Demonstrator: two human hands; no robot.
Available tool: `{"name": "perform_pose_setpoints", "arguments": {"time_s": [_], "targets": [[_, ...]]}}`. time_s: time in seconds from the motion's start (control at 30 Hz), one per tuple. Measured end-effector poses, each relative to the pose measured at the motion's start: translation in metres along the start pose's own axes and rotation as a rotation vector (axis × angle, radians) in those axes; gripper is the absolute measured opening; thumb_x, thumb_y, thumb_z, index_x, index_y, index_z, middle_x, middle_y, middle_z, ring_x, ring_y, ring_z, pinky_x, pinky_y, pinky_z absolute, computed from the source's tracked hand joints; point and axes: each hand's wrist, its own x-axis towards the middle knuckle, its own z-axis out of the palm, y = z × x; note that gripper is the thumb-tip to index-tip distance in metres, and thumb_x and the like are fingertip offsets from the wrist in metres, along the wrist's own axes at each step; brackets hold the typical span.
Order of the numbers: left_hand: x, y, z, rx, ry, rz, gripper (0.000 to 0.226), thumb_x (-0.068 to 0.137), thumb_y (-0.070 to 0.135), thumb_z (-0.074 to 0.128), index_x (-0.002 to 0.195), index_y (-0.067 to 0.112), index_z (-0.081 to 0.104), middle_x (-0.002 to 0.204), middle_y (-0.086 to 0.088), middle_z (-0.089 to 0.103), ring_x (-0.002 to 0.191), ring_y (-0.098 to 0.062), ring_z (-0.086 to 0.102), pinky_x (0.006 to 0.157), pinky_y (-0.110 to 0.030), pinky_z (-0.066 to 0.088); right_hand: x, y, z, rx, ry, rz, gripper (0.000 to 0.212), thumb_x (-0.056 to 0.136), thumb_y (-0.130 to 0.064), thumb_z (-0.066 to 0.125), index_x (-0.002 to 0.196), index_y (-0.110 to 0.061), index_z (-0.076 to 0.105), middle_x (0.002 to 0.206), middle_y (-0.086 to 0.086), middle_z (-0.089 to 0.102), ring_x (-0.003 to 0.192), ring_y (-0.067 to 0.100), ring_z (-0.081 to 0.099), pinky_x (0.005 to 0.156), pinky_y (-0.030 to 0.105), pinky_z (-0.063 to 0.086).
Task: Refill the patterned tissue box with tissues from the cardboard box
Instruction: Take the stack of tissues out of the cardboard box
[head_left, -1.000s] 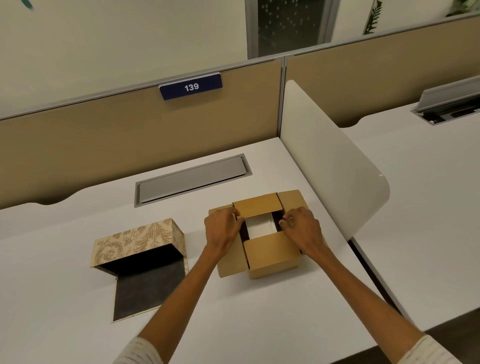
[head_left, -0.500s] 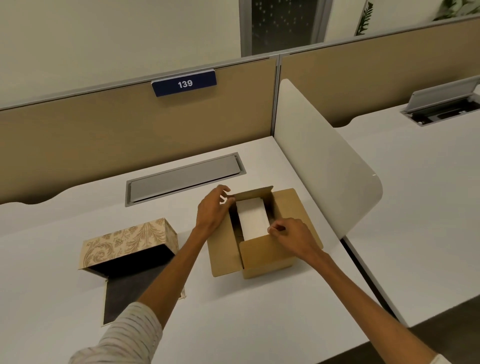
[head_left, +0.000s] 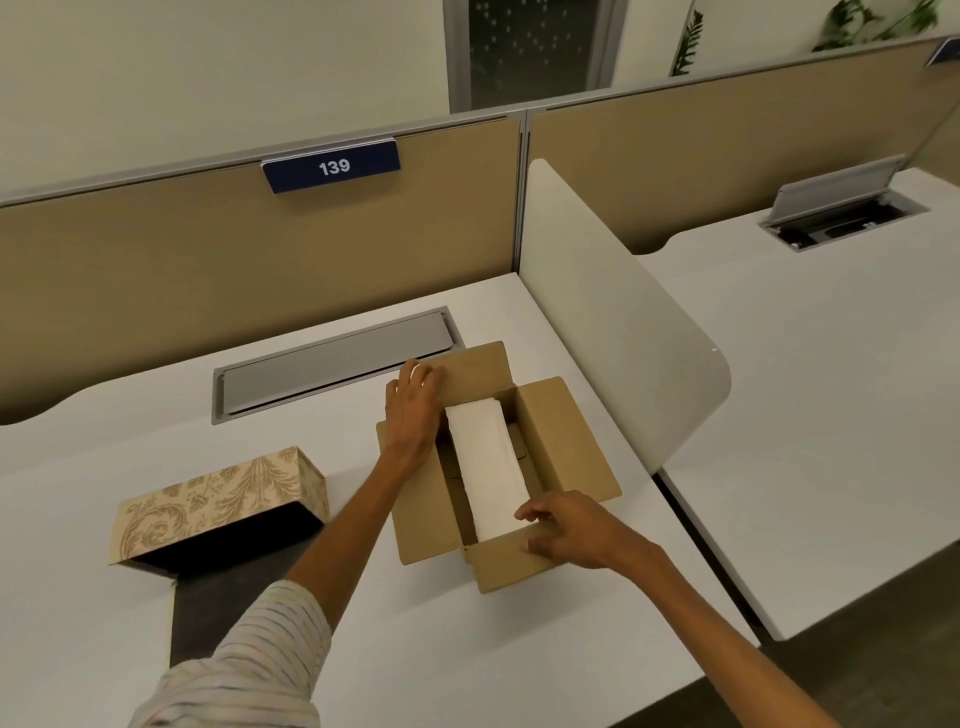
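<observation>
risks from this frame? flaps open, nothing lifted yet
1. The tissue stack sits snug between the cardboard box walls; a pinch at one end may fan or tear it.
2. The left hand and right hand press flaps flat; released, these may spring back over the opening.
3. The patterned tissue box lies on its side, opening toward the person, so loading may push it away.

Plant (head_left: 878, 21) cut off (top edge)

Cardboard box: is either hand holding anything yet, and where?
Nothing is gripped. Left hand presses back the far flap, right hand the near flap of the cardboard box; tissues untouched.
</observation>
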Motion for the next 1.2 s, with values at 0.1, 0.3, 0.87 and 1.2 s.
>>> {"name": "perform_pose_setpoints", "arguments": {"time_s": [0.1, 0.3, 0.87, 1.2], "targets": [[-0.008, -0.005, 0.005, -0.083, -0.078, -0.099, 0.034, 0.099, 0.021, 0.052, 0.132, 0.014, 0.053, 0.144, -0.011, 0.049, 0.134, -0.033, 0.043, 0.112, -0.046, 0.036, -0.001, 0.004, 0.011, -0.052, 0.095, -0.044, 0.035, 0.086, -0.031, 0.067, 0.120, -0.023, 0.065, 0.122, -0.004, 0.066, 0.110, 0.011, 0.059, 0.090, 0.018, 0.041], [-0.008, -0.011, 0.013, -0.152, -0.114, -0.107, 0.033, 0.104, 0.021, 0.041, 0.129, 0.008, 0.058, 0.135, -0.013, 0.058, 0.122, -0.029, 0.054, 0.108, -0.038, 0.043, 0.000, 0.009, 0.026, -0.097, 0.227, -0.142, 0.027, 0.086, -0.028, 0.067, 0.112, -0.023, 0.071, 0.112, -0.006, 0.071, 0.101, 0.009, 0.062, 0.087, 0.013, 0.039], [-0.010, 0.000, 0.011, -0.243, -0.136, -0.175, 0.027, 0.098, 0.000, 0.043, 0.102, 0.000, 0.070, 0.102, -0.018, 0.070, 0.094, -0.029, 0.064, 0.089, -0.040, 0.055, 0.010, 0.013, 0.036, -0.078, 0.336, -0.173, 0.013, 0.085, -0.021, 0.071, 0.097, -0.022, 0.077, 0.092, -0.005, 0.075, 0.083, 0.006, 0.064, 0.073, 0.001, 0.040], [-0.041, 0.040, 0.021, -0.442, -0.005, -0.327, 0.036, 0.102, 0.030, 0.045, 0.131, 0.009, 0.049, 0.133, -0.012, 0.052, 0.122, -0.027, 0.052, 0.105, -0.039, 0.047, 0.023, -0.004, 0.019, -0.088, 0.257, -0.059, 0.036, 0.091, -0.044, 0.056, 0.125, -0.029, 0.057, 0.131, -0.007, 0.059, 0.108, 0.009, 0.058, 0.093, 0.023, 0.046]]}}
